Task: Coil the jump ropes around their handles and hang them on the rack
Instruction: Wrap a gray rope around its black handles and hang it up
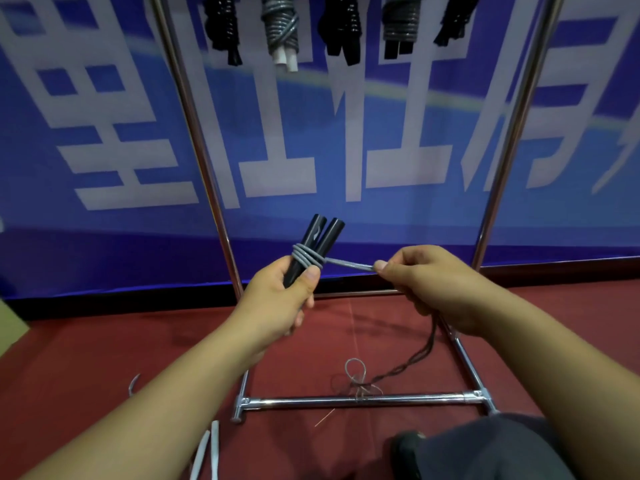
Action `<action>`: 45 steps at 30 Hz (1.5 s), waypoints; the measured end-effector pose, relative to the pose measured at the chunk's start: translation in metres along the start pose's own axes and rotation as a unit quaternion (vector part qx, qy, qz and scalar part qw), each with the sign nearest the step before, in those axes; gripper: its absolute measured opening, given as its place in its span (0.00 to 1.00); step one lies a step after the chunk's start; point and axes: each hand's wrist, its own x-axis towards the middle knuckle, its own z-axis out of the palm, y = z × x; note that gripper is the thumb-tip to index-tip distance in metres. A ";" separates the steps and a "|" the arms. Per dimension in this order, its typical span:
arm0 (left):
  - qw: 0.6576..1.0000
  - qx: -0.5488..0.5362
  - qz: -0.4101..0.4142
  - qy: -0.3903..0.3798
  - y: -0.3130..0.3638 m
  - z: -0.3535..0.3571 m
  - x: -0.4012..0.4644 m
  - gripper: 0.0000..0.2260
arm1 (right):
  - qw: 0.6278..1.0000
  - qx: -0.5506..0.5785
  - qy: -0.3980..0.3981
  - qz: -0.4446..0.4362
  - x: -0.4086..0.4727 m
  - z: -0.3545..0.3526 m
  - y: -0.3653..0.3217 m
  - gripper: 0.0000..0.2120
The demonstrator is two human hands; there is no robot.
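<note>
My left hand grips two black jump-rope handles held side by side, their ends pointing up and away. A few turns of grey rope wrap around them just above my thumb. My right hand pinches the rope's taut stretch to the right of the handles. The rest of the rope hangs twisted from my right hand down to the floor, ending in a loop. Several coiled jump ropes hang from the top of the rack.
The chrome rack's uprights stand in front of a blue banner, with its base bar on the red carpet. White handles of another rope lie at the lower left. My knee is at the lower right.
</note>
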 end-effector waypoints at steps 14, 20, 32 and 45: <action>0.975 0.215 0.037 -0.046 -0.013 0.000 0.008 0.06 | 0.989 -0.052 -0.058 -0.122 -0.031 0.020 -0.011 0.07; 0.957 0.270 0.014 -0.101 -0.023 0.000 0.011 0.03 | 0.957 -0.198 0.044 -0.208 -0.028 0.025 -0.007 0.06; 0.925 0.308 0.084 -0.207 -0.010 0.009 0.001 0.07 | 0.938 -0.230 0.086 -0.244 -0.014 0.017 0.003 0.04; 0.857 0.457 0.128 -0.201 -0.007 0.009 -0.005 0.13 | 0.960 -0.196 0.097 -0.172 -0.012 0.016 0.002 0.09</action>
